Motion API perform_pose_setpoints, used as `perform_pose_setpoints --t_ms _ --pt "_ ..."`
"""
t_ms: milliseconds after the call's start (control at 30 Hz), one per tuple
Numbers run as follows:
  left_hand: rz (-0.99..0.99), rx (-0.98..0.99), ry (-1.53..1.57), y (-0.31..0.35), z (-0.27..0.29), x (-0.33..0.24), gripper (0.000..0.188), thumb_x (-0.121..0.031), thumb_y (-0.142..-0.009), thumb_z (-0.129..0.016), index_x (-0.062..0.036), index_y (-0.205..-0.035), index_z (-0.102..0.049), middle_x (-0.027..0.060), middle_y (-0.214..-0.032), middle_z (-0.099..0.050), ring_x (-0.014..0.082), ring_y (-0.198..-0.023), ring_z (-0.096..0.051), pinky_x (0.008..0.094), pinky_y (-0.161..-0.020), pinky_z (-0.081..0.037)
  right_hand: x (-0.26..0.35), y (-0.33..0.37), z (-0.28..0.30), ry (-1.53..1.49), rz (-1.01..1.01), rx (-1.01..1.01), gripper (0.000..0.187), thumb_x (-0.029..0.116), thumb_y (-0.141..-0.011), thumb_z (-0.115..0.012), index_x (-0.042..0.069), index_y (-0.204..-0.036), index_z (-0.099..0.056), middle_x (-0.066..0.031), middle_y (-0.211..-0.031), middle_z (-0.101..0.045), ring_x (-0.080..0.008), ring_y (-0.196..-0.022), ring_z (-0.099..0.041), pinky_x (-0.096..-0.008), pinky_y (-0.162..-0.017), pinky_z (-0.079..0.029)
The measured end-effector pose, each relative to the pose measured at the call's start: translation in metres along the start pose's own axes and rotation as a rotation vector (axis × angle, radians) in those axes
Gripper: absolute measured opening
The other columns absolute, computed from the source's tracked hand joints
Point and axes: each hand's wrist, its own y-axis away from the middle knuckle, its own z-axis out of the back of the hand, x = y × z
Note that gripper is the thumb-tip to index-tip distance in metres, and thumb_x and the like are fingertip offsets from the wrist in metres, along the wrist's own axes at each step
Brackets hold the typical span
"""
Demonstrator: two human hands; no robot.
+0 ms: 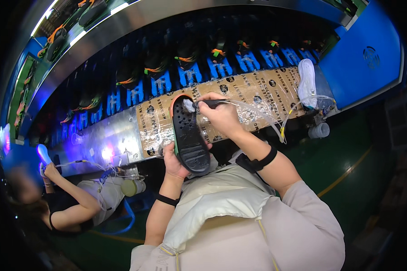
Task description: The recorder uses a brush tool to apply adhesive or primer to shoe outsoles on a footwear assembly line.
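A black shoe sole [191, 137] with rows of holes in its forefoot and an orange and green edge is held up in front of me. My left hand [175, 163] grips it near the heel, the thumb along its near-left side and fingertips showing at its right edge. In my right hand [222, 116] is a brush [208, 104] with a black handle, its pale, wet-looking tip [188, 106] at the toe part of the sole's inside. A clear tube [257, 115] trails from the brush handle to the right. The fingers of my right hand are closed around the handle.
Brown printed cardboard [262, 92] covers the bench. A white sole [306, 81] lies at its right end, by a blue machine panel [371, 54]. Blue holders [188, 74] carry dark shoes behind it. At left, a co-worker's hand [49, 170] holds a pale sole [44, 154].
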Motion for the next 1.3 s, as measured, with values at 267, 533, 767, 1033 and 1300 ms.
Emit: perform_pose_setpoints --t_ms 267,533,767,1033,1300 --pt "-0.212 -0.159 -0.154 -0.020 0.005 0.007 0.065 -0.051 -0.102 -0.038 -0.0059 -0.144 -0.056 0.0171 -0.139 -0.064 0.0338 -0.125 -0.065 0.0510 -0.111 -0.049 0.011 0.033 -0.004 0.367 0.533 0.179 0.025 0.018 -0.089 -0.072 0.001 -0.108 -0.073 -0.0202 -0.096 -0.075 -0.0380 -0.085 -0.073 -0.0423 -0.077 -0.058" --pt "-0.279 -0.146 -0.155 -0.024 -0.003 0.006 0.068 -0.058 -0.108 -0.030 -0.0094 -0.151 -0.051 0.0149 -0.147 -0.060 0.0352 -0.132 -0.060 0.0499 -0.115 -0.047 0.073 0.043 0.026 0.527 0.347 0.689 0.021 0.018 -0.085 -0.074 0.003 -0.099 -0.078 -0.0189 -0.091 -0.076 -0.0384 -0.086 -0.073 -0.0444 -0.077 -0.056" --pt "-0.136 0.325 -0.230 -0.013 -0.047 0.019 0.069 -0.062 -0.106 -0.032 -0.0170 -0.157 -0.044 0.0146 -0.147 -0.059 0.0361 -0.132 -0.060 0.0554 -0.108 -0.053 0.044 0.015 -0.002 0.414 0.904 -0.129 0.025 0.009 -0.086 -0.077 0.000 -0.109 -0.073 -0.0139 -0.088 -0.071 -0.0315 -0.080 -0.067 -0.0410 -0.073 -0.054" --pt "-0.267 0.204 -0.110 -0.016 -0.048 0.010 0.077 -0.069 -0.102 -0.040 -0.0154 -0.157 -0.043 0.0167 -0.150 -0.055 0.0356 -0.133 -0.059 0.0532 -0.111 -0.051 0.045 0.012 0.004 0.042 0.798 0.075 0.026 0.012 -0.084 -0.079 0.004 -0.109 -0.077 -0.0096 -0.093 -0.075 -0.0265 -0.083 -0.066 -0.0376 -0.081 -0.049" --pt "-0.362 0.003 -0.104 -0.016 -0.030 0.002 0.072 -0.065 -0.103 -0.040 -0.0172 -0.155 -0.046 0.0125 -0.152 -0.055 0.0331 -0.137 -0.056 0.0507 -0.117 -0.046 0.054 0.016 0.010 0.032 0.819 0.437 0.031 0.014 -0.085 -0.080 0.008 -0.115 -0.079 -0.0066 -0.093 -0.073 -0.0254 -0.088 -0.062 -0.0392 -0.084 -0.048"
